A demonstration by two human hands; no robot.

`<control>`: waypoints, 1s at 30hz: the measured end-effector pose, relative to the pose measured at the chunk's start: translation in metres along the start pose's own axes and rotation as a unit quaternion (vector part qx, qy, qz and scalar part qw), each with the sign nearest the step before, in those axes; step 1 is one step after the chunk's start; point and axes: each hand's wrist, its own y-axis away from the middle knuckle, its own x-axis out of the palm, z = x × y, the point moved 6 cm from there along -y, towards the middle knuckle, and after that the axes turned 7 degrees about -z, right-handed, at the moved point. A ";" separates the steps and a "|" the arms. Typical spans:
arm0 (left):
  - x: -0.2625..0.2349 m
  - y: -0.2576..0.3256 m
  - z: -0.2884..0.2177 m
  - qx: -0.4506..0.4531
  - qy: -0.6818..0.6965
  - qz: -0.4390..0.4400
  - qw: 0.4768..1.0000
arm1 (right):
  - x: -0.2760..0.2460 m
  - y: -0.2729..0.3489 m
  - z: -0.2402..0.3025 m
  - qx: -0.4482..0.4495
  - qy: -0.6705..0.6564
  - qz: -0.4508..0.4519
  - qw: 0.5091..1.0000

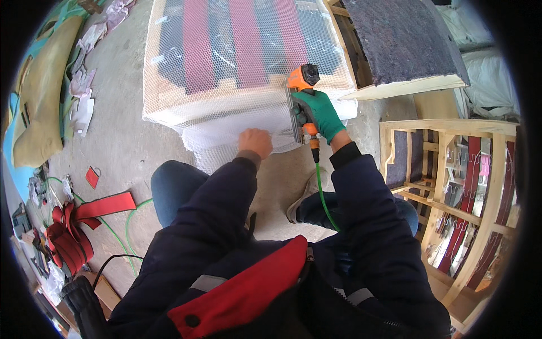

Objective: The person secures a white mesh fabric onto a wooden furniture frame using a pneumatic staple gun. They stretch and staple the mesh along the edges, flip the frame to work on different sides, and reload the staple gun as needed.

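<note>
My right hand [323, 113], in a green glove, is wrapped round an orange and black pneumatic staple gun [299, 79]. The gun stands against the near edge of a wooden furniture frame [197, 101], and a green air hose [322, 189] runs down from its handle. White mesh fabric [220, 135] covers the frame and hangs over the near side. My bare left hand [257, 142] is closed on that fabric, left of the gun; its fingertips are hidden. Dark red webbing straps [245, 45] show through the mesh.
A grey upholstered frame [415, 42] stands at the far right, with an open wooden frame [437, 164] nearer. Rolled red webbing [70, 246] and more green hose [127, 234] lie on the left floor. Foam sheets [45, 96] and paper scraps [83, 104] lie farther left.
</note>
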 end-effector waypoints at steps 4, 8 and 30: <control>0.004 0.000 0.002 0.008 -0.004 -0.002 1.000 | 0.021 0.003 0.005 -0.029 0.031 0.006 0.999; 0.010 0.003 0.005 0.018 0.016 -0.011 1.000 | 0.044 0.006 0.000 -0.012 0.034 0.011 0.999; -0.156 0.034 0.122 0.250 0.065 -0.027 0.966 | 0.036 0.023 0.022 -0.018 -0.074 0.006 0.997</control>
